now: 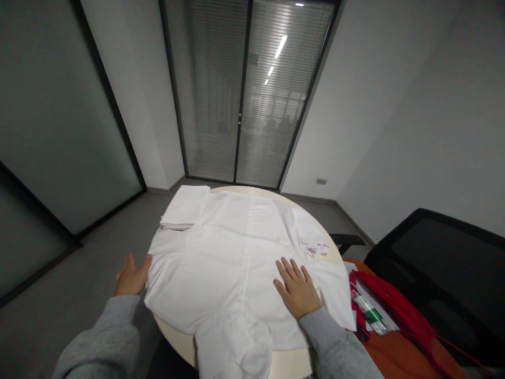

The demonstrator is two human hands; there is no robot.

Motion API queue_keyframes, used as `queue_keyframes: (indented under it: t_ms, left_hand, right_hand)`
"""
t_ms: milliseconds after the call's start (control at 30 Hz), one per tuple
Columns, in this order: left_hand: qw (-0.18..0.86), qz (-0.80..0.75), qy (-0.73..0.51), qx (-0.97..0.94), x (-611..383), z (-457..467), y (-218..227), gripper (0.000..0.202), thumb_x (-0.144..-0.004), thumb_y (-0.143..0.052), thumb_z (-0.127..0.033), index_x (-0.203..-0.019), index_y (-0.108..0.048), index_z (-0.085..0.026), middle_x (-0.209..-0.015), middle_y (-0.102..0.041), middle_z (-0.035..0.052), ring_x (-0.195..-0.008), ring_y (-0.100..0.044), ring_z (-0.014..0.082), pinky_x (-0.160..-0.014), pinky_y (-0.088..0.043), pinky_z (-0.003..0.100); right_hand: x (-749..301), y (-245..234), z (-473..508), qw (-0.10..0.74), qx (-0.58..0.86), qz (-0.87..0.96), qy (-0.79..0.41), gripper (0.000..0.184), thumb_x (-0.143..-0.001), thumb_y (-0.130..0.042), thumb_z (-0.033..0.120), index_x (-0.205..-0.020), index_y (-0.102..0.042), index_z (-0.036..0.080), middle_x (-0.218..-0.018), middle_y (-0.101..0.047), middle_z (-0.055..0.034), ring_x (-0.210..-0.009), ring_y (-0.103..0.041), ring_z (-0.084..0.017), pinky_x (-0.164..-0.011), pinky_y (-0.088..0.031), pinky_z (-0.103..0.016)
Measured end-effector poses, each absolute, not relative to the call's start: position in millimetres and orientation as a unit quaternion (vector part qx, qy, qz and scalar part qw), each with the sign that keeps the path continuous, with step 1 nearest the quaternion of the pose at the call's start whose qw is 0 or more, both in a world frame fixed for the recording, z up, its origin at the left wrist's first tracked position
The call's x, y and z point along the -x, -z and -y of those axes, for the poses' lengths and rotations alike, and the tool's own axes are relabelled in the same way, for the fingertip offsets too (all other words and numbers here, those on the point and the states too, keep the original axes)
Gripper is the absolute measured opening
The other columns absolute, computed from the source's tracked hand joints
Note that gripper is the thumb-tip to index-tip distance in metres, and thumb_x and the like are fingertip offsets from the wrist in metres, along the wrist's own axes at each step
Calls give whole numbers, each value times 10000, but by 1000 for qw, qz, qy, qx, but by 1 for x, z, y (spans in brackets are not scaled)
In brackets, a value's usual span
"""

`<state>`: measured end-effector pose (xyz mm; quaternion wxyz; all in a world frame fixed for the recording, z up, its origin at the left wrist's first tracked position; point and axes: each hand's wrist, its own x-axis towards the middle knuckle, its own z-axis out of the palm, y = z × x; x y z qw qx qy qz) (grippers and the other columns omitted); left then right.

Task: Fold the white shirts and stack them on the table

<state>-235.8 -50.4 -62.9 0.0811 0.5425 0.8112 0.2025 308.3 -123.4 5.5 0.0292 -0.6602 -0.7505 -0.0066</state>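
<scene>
A white garment (224,263) lies spread flat over a round cream table (177,337). My right hand (296,287) rests palm down on the cloth near its right side, fingers stretched out and slightly apart. My left hand (132,276) is at the cloth's left edge beyond the table rim, fingers extended and touching the fabric's side. Both arms wear grey sleeves. Part of the garment hangs over the table's near edge.
A stack of folded white cloths (185,208) sits at the table's far left, a smaller white pile (311,239) at the right. Red fabric and a plastic-wrapped item (374,313) lie on an orange surface to the right, beside a black chair (442,263). Glass doors with blinds stand behind.
</scene>
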Motion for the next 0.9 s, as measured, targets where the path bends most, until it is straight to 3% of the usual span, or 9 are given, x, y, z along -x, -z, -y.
queue_keyframes:
  t_ms: [100, 233, 333, 400, 500, 600, 667, 767, 900]
  left_hand:
    - [107, -823, -186, -526, 208, 51, 46, 797, -1008, -263, -506, -1577, -267, 52, -1620, -335, 283, -1536, -279, 361, -1234, -266, 487]
    - [87, -812, -148, -558, 177, 54, 27, 689, -996, -346, -385, -1574, -342, -9, -1660, -262, 259, -1524, -293, 376, -1189, -332, 531]
    - [58, -804, -131, -577, 171, 56, 11, 553, -976, -417, -284, -1491, -516, -109, -1590, -435, 198, -1456, -421, 335, -1150, -397, 474]
    - [56, -811, -125, -569, 167, 59, -6, 503, -985, -420, -261, -1457, -565, -168, -1426, -608, 188, -1310, -578, 319, -1060, -477, 447]
    - [38, -846, -138, -513, 152, 62, -37, 539, -1031, -351, -346, -1539, -468, -205, -1174, -721, 210, -1018, -716, 350, -863, -549, 478]
    - [12, -845, -174, -505, 125, 62, -59, 601, -1052, -287, -410, -1622, -296, -218, -1132, -731, 203, -918, -731, 358, -793, -553, 493]
    - [44, -807, -214, -549, 107, 60, -58, 616, -1050, -308, -404, -1628, -265, -195, -1163, -733, 190, -966, -730, 334, -848, -553, 467]
    - [178, -728, -317, -581, 91, 56, -36, 583, -1036, -359, -415, -1560, -406, -163, -1242, -724, 165, -1067, -718, 275, -961, -540, 391]
    - [277, -663, -438, -540, 103, 54, -7, 531, -1025, -324, -384, -1466, -504, -149, -1253, -717, 139, -1013, -733, 219, -968, -555, 362]
  right_hand:
    - [-309, -5, 123, 31, 662, 749, 9, 608, -1045, -336, 528, -1607, -334, 295, -1678, -254, 20, -1568, -195, -272, -1258, -156, -549]
    - [-309, -3, 122, 35, 660, 750, 14, 603, -1043, -350, 517, -1605, -340, 296, -1676, -260, 14, -1565, -206, -276, -1254, -172, -551]
    - [-310, 0, 122, 40, 658, 751, 19, 600, -1039, -365, 509, -1603, -344, 304, -1674, -275, 3, -1562, -216, -281, -1252, -171, -555]
    - [-311, 2, 122, 42, 657, 752, 22, 602, -1039, -365, 511, -1604, -341, 304, -1673, -283, -1, -1560, -219, -281, -1252, -167, -556]
    - [-311, 2, 122, 42, 656, 753, 22, 601, -1040, -359, 510, -1604, -343, 302, -1675, -276, 6, -1560, -221, -277, -1253, -162, -548]
    - [-310, 1, 122, 41, 658, 752, 17, 609, -1037, -362, 521, -1604, -344, 297, -1674, -270, 15, -1562, -212, -277, -1256, -152, -544]
    - [-310, -1, 123, 42, 659, 751, 12, 613, -1035, -367, 523, -1605, -339, 300, -1673, -273, 14, -1564, -206, -275, -1257, -149, -545]
    - [-309, -2, 123, 42, 662, 748, 6, 605, -1034, -368, 517, -1602, -347, 308, -1674, -274, 8, -1565, -207, -272, -1256, -150, -545]
    - [-310, -3, 122, 43, 662, 749, 0, 611, -1033, -370, 523, -1603, -345, 306, -1677, -268, 10, -1567, -199, -272, -1257, -149, -541]
